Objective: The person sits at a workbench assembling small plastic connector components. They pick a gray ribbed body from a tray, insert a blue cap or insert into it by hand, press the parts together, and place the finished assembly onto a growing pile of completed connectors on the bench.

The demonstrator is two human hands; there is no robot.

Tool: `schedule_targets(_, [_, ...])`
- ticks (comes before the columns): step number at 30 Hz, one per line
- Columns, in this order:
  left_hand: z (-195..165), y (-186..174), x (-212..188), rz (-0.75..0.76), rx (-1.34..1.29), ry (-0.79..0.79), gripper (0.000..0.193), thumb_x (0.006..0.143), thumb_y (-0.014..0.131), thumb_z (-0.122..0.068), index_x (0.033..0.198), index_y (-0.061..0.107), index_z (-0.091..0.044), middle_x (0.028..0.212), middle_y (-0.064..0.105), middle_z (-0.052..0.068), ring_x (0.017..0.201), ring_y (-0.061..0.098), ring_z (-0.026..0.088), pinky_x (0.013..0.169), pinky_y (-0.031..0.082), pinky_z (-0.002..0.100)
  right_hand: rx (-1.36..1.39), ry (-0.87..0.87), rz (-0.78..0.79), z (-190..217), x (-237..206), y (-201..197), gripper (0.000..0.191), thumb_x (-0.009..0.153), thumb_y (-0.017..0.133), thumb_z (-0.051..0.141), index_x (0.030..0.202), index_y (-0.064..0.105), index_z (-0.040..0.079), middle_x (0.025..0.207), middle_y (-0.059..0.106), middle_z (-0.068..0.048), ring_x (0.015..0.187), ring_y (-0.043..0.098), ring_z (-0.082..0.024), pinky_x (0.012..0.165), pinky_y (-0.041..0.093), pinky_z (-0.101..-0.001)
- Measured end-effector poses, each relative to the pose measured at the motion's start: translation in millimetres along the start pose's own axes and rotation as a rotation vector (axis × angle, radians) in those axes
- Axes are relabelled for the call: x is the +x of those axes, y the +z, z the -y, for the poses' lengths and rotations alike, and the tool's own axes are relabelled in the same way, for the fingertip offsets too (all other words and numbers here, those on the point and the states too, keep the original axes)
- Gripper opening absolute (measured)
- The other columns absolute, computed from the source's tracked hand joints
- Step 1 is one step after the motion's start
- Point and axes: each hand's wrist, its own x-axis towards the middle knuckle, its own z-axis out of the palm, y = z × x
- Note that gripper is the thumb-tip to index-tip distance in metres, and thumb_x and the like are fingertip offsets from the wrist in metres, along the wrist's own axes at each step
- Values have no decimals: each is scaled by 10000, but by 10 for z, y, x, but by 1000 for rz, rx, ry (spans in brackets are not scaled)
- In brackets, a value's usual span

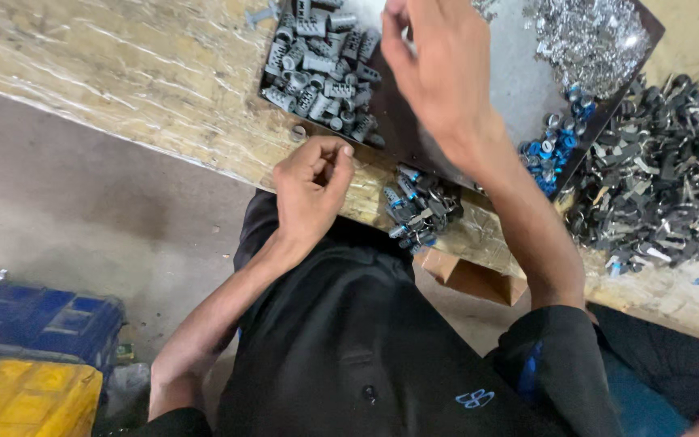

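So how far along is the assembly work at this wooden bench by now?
Done, apparently: a small cluster of grey-and-blue assembled pieces lies at the edge of the chipboard bench.

In hand: the left hand pinches something small, hidden by its fingers; the right hand reaches over the dark metal tray.

Left: large heaps of grey plastic cylinders, blue rings and shiny metal bits remain.

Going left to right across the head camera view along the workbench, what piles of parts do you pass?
Grey plastic cylinders → small cluster of assembled pieces at the bench edge → blue rings → shiny metal bits → dark metal parts heap.
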Motion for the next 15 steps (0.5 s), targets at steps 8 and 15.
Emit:
schedule_targets(8, [-330,-51,-198,250,-678,-389,165,1079,600,-144,1008,663,-9,787,583,-51,608,428,6,520,333,204,152,144,-100,1062,-972,-398,232,938,811,-33,1094,640,-13,982,691,-134,789,707,-245,675,566,-339])
schedule_targets(15, [-470,148,-353,285,-666,-387,144,1089,615,-107,1089,694,14,722,524,-81,598,384,-16,517,291,192,83,487,-305,1236,-1346,-79,206,927,810,0,1067,659,1,953,717,-141,723,693,-202,640,560,-310])
